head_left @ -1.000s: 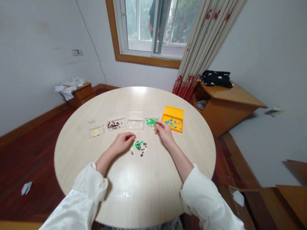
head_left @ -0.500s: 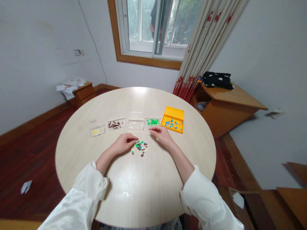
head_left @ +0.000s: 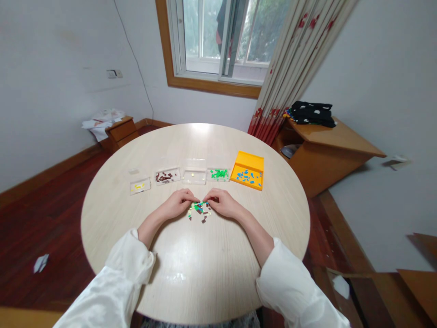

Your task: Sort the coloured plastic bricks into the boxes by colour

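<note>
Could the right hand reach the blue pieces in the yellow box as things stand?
Likely yes: the yellow box lies open near the right hand, and nothing visibly blocks the blue pieces.

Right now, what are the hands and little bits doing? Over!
Left hand, right hand: fingertips close together at mixed pieces, grip unclear. Mixed pieces: small scattered pile on table. Boxes: beyond hands, not in the way.

No text, label, brand, number or sign you can read, neither on the orange box [head_left: 250,160] before you, nor on your worktop [head_left: 205,282]
</note>
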Demonstrator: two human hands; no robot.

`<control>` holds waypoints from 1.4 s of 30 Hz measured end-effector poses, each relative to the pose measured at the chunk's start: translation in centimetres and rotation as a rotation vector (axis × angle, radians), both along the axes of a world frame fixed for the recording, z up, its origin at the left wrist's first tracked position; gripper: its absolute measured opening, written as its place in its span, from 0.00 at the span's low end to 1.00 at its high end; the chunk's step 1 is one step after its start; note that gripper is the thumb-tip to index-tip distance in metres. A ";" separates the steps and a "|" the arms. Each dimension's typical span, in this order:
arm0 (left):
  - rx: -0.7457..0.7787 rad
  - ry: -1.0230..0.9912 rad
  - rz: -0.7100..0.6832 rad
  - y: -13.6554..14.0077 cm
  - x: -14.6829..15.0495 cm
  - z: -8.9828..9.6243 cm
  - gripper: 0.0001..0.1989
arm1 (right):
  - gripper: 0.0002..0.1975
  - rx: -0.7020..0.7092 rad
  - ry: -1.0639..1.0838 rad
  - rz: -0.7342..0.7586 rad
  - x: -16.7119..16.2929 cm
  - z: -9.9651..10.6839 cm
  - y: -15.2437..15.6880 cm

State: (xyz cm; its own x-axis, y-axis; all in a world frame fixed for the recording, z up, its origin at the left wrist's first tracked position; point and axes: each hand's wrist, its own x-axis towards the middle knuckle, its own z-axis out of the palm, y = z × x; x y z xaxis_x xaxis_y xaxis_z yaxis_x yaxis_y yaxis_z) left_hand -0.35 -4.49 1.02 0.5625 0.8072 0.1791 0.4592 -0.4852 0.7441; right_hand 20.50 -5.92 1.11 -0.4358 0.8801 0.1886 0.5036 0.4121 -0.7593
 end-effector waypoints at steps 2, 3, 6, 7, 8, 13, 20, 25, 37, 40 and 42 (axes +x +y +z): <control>0.001 0.002 0.016 0.0 0.0 -0.1 0.16 | 0.13 0.001 -0.008 -0.005 0.1 0.0 0.1; 0.005 0.002 0.029 0.0 0.0 -0.2 0.16 | 0.13 0.002 -0.010 -0.010 0.1 0.0 0.1; 0.029 0.004 0.080 0.1 0.0 -0.4 0.15 | 0.12 0.012 -0.018 -0.036 0.2 -0.1 0.2; 0.038 0.004 0.095 0.1 0.1 -0.4 0.15 | 0.12 0.017 -0.019 -0.047 0.2 -0.1 0.2; 0.045 0.003 0.107 0.1 0.1 -0.4 0.14 | 0.12 0.021 -0.019 -0.059 0.2 -0.2 0.3; 0.064 -0.013 0.151 0.2 0.1 -0.5 0.13 | 0.11 0.011 0.016 -0.091 0.3 -0.5 0.4; 0.107 -0.047 0.100 0.4 0.2 -1.2 0.13 | 0.11 0.030 0.035 -0.063 0.3 -0.4 0.4; 0.086 -0.007 0.132 0.3 0.3 -1.1 0.11 | 0.08 0.055 0.000 -0.080 0.1 -0.1 0.2; -0.065 -0.164 0.290 0.3 0.5 -0.6 0.09 | 0.05 -0.160 0.446 -0.268 0.0 -0.8 1.1; -0.222 -0.315 0.305 0.3 0.5 -0.2 0.08 | 0.09 -0.207 0.607 -0.288 -0.1 -0.7 1.3; -0.295 -0.411 0.308 0.3 0.5 0.2 0.08 | 0.10 -0.242 0.661 -0.294 -0.1 -0.7 1.4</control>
